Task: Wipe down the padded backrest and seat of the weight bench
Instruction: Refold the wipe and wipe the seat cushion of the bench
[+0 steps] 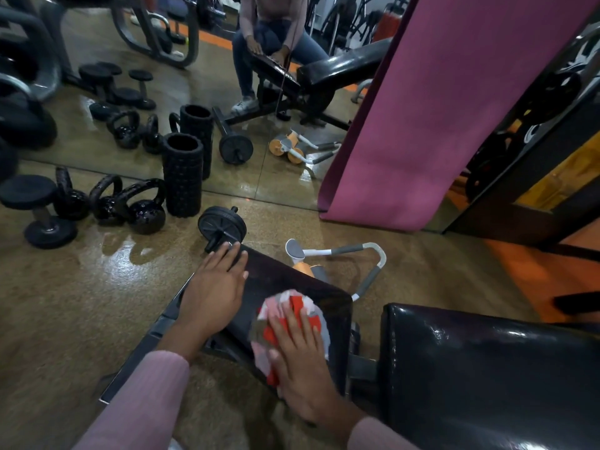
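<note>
The right hand (302, 358) pressed a red-and-white cloth (285, 319) flat on the black seat (292, 280), fingers straight. The left hand (214, 287) rested open on the seat's left edge. The backrest (487, 368) lay just right.

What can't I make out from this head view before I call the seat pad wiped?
- Seat pad: the part under the cloth and the right hand is covered; the left hand hides its left edge.
- Cloth: motion-blurred, so its pattern is unclear.
- Backrest: cut off by the right and bottom edges.
- Wetness or dirt on either pad: glare makes it unreadable.
</note>
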A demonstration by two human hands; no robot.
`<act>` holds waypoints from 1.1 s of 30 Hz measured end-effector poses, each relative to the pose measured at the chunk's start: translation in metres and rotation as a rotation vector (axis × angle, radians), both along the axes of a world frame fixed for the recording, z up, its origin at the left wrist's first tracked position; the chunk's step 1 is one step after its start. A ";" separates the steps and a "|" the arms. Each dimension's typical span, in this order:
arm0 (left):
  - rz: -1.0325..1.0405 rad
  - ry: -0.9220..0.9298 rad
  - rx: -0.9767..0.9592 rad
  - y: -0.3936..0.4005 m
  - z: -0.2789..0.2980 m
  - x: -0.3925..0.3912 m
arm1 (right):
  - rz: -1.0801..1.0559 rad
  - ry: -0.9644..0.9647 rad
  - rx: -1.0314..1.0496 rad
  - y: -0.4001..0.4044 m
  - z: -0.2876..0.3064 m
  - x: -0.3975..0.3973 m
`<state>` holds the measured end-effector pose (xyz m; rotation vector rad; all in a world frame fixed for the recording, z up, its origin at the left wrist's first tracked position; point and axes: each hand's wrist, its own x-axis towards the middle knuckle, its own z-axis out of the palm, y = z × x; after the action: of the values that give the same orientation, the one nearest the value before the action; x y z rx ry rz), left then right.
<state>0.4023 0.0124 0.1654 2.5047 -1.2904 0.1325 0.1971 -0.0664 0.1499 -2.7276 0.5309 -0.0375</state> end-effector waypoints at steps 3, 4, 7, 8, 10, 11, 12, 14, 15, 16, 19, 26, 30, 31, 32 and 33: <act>-0.010 0.005 -0.018 0.003 -0.002 0.000 | -0.104 0.019 0.030 -0.024 -0.017 -0.028; -0.015 0.010 -0.018 0.004 -0.002 0.001 | -0.183 0.018 0.055 -0.032 -0.021 -0.023; -0.026 0.013 -0.023 0.003 -0.003 0.000 | -0.442 0.060 0.098 -0.039 -0.017 0.019; -0.029 0.019 -0.019 0.003 -0.003 0.001 | -0.458 0.075 0.114 -0.034 -0.013 0.032; -0.027 0.027 -0.017 0.002 -0.002 0.003 | -0.313 0.041 0.073 -0.014 -0.001 0.045; -0.029 0.034 -0.017 0.002 -0.003 0.003 | -0.209 0.010 0.046 0.000 0.003 0.041; -0.031 0.042 -0.018 0.001 0.000 0.004 | -0.113 -0.015 0.026 0.006 0.006 0.031; -0.035 0.047 -0.026 0.002 -0.001 0.003 | 0.006 -0.014 0.007 0.010 -0.002 0.002; -0.036 0.049 -0.033 0.002 -0.001 0.003 | 0.024 -0.008 -0.004 0.004 -0.007 -0.012; -0.035 0.048 -0.039 0.002 -0.001 0.003 | 0.007 -0.007 -0.008 -0.005 -0.012 -0.022; -0.039 0.054 -0.052 0.003 -0.002 0.003 | -0.174 -0.011 0.054 -0.026 -0.020 -0.020; -0.040 0.078 -0.062 0.002 -0.002 0.003 | -0.170 -0.052 0.000 0.026 0.000 0.048; -0.043 0.102 -0.092 0.003 -0.002 0.005 | 0.001 -0.039 -0.011 0.021 -0.011 0.002; -0.048 0.109 -0.096 0.003 -0.001 0.005 | -0.018 -0.022 -0.022 0.012 -0.015 -0.011; -0.054 0.116 -0.100 0.003 -0.002 0.005 | -0.065 -0.009 -0.016 0.002 -0.019 -0.022; -0.055 0.124 -0.106 0.004 -0.002 0.005 | -0.123 -0.003 0.007 -0.005 -0.023 -0.027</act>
<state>0.4072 0.0164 0.1633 2.3470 -1.2672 0.0308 0.1703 -0.0717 0.1272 -2.6841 0.6962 -0.0714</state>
